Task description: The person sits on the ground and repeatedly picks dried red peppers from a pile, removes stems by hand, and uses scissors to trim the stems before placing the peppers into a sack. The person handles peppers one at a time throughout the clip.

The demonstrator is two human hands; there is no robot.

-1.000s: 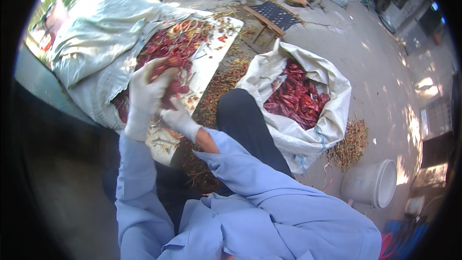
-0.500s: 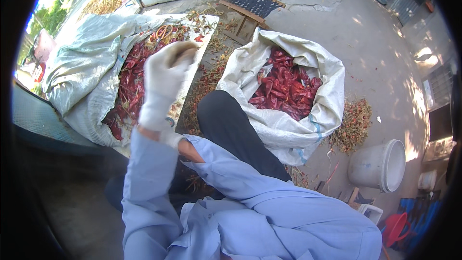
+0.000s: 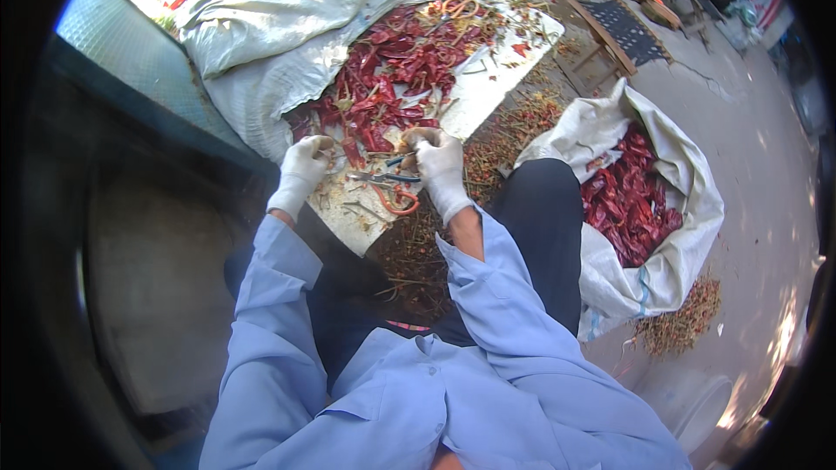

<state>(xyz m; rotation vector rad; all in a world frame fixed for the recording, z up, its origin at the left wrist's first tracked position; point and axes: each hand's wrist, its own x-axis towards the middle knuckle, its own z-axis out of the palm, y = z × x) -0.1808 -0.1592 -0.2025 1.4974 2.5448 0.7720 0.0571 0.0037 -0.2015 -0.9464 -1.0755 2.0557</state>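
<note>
My left hand [image 3: 305,172], in a white glove, has its fingers curled at the near left edge of a heap of dried red chillies [image 3: 383,87]. What those fingers pinch is too small to tell. My right hand [image 3: 440,170], gloved too, is closed at the heap's near right edge, with soiled fingertips. Its grip is partly hidden. By these fingertips are pliers-like cutters [image 3: 383,178] with dark blue handles; I cannot tell whether the hand grips one handle. Orange-handled scissors [image 3: 396,201] lie just nearer to me, on a pale sheet [image 3: 353,218].
A white woven sack [image 3: 692,174] of red chillies stands at my right, beside my knee [image 3: 544,200]. Plant scraps [image 3: 514,139] litter the ground between sheet and sack. A woven-top stool [image 3: 623,30] stands beyond. A pale cloth [image 3: 261,17] drapes the heap's far left side.
The view has swung left. My left hand has come down from above the heap to its near edge. My right hand, mostly hidden behind the left arm before, now shows beside the cutters.
</note>
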